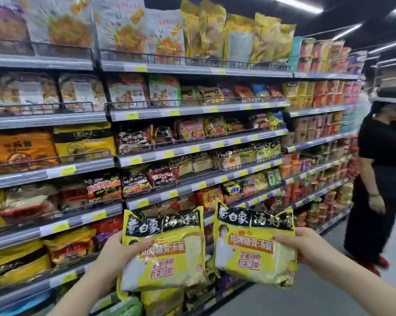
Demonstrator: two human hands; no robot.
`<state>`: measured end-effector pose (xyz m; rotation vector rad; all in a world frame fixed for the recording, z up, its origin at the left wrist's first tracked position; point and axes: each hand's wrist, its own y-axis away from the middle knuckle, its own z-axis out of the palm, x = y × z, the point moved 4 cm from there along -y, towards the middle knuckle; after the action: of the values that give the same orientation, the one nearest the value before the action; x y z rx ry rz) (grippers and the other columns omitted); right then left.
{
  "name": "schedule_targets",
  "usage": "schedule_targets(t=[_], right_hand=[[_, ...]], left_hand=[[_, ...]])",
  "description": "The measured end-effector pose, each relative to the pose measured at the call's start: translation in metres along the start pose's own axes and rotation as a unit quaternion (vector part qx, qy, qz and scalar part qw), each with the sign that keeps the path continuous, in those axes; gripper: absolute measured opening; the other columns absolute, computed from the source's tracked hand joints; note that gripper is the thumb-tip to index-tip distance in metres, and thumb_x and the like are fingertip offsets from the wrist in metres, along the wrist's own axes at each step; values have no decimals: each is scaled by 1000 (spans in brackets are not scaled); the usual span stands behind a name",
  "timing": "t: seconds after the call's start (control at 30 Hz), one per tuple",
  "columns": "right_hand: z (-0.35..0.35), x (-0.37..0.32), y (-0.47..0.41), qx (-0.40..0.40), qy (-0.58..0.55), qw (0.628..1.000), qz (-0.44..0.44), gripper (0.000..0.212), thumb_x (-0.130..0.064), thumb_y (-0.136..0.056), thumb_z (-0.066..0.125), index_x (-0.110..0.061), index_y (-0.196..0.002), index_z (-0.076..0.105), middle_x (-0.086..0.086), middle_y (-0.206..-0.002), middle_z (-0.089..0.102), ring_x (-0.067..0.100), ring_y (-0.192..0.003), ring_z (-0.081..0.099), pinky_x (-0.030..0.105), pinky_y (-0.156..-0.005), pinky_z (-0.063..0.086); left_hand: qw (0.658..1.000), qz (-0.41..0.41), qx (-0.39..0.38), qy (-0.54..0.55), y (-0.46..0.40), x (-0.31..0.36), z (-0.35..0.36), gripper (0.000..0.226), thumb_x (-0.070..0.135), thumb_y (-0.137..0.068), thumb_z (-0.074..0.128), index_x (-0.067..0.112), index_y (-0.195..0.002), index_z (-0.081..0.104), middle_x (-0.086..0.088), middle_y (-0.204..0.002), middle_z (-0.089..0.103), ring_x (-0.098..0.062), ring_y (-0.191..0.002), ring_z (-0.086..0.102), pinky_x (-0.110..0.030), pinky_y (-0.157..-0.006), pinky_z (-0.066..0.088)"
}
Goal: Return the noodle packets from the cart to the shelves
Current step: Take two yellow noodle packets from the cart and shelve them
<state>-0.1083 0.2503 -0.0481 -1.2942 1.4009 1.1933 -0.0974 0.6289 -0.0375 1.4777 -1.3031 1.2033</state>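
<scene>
I hold two yellow-and-black noodle multipacks up in front of the shelves. My left hand (121,252) grips the left packet (165,254) by its left edge, thumb across the front. My right hand (299,245) grips the right packet (256,249) by its right edge. Both packets are upright, side by side, a small gap between them. Similar yellow packets (84,140) lie on a shelf at the left, mid height. The cart is out of view.
Grey shelves (192,151) packed with noodle packets fill the left and centre, with wire rails along the fronts. A person in black (379,179) stands in the aisle at the right. Cup noodles line the far shelves (315,169). Grey floor runs lower right.
</scene>
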Motion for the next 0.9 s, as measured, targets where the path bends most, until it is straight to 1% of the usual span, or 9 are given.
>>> schedule_targets(t=[0.07, 0.2, 0.3, 0.4, 0.5, 0.57, 0.67, 0.73, 0.9], right_hand=[[-25, 4, -17, 9, 0, 1000, 1, 25, -17, -90, 61, 5, -100, 66, 14, -90, 76, 32, -85, 72, 44, -82, 54], [-74, 9, -55, 24, -12, 1000, 7, 27, -18, -88, 63, 6, -101, 66, 15, -91, 75, 34, -88, 71, 47, -88, 52], [-108, 13, -87, 33, -14, 999, 4, 34, -24, -84, 69, 7, -98, 66, 18, -91, 75, 41, -92, 68, 53, -92, 48], [-134, 14, -119, 18, -7, 1000, -10, 55, -41, -67, 79, 7, -92, 68, 23, -93, 72, 45, -82, 64, 48, -78, 45], [-150, 14, -147, 17, -5, 1000, -15, 36, -28, -83, 68, 5, -96, 68, 16, -88, 75, 36, -79, 70, 47, -75, 55], [-158, 15, -169, 26, -2, 1000, -12, 40, -25, -85, 67, 10, -104, 62, 19, -90, 74, 33, -78, 71, 40, -68, 54], [-162, 12, -201, 14, -22, 1000, -7, 63, -33, -73, 76, 13, -111, 56, 27, -98, 70, 40, -84, 69, 53, -80, 54], [-163, 12, -224, 5, -18, 1000, 0, 69, -40, -64, 80, 9, -108, 60, 25, -99, 71, 44, -92, 67, 61, -89, 48], [-160, 2, -282, -5, -10, 1000, -6, 38, -22, -85, 67, 10, -105, 63, 20, -95, 73, 38, -93, 68, 53, -94, 49]], left_hand=[[1000, 9, -18, 8, -15, 9, 27, 44, 29, -62, 82, 10, -96, 61, -3, -81, 74, -22, -81, 67, -32, -64, 48], [999, 22, -46, 10, -51, 20, 81, 83, 55, -33, 87, 12, -99, 62, -5, -89, 75, -27, -85, 70, -45, -81, 52], [999, 24, -41, 16, -75, 27, 120, 58, 34, -56, 84, 6, -102, 62, -5, -84, 75, -24, -77, 71, -39, -73, 53], [999, 26, -26, 15, -95, 32, 146, 42, 22, -66, 78, 4, -100, 62, -7, -82, 75, -25, -75, 71, -34, -67, 50], [999, 31, -16, 16, -114, 38, 161, 36, 18, -70, 76, 1, -98, 61, -7, -78, 75, -22, -69, 71, -31, -61, 50], [999, 32, -5, 13, -125, 45, 169, 30, 17, -72, 75, 5, -96, 60, -7, -79, 75, -24, -70, 70, -31, -61, 49], [999, 30, 14, 2, -145, 54, 176, 28, 21, -70, 77, 12, -91, 60, -4, -80, 73, -21, -75, 68, -32, -64, 50], [1000, 20, 14, -3, -160, 57, 179, 48, 31, -60, 80, 7, -97, 61, -9, -85, 74, -29, -82, 69, -45, -78, 53], [1000, 6, 27, -2, -210, 55, 184, 44, 28, -64, 78, 11, -100, 61, -7, -88, 74, -28, -84, 69, -48, -83, 52]])
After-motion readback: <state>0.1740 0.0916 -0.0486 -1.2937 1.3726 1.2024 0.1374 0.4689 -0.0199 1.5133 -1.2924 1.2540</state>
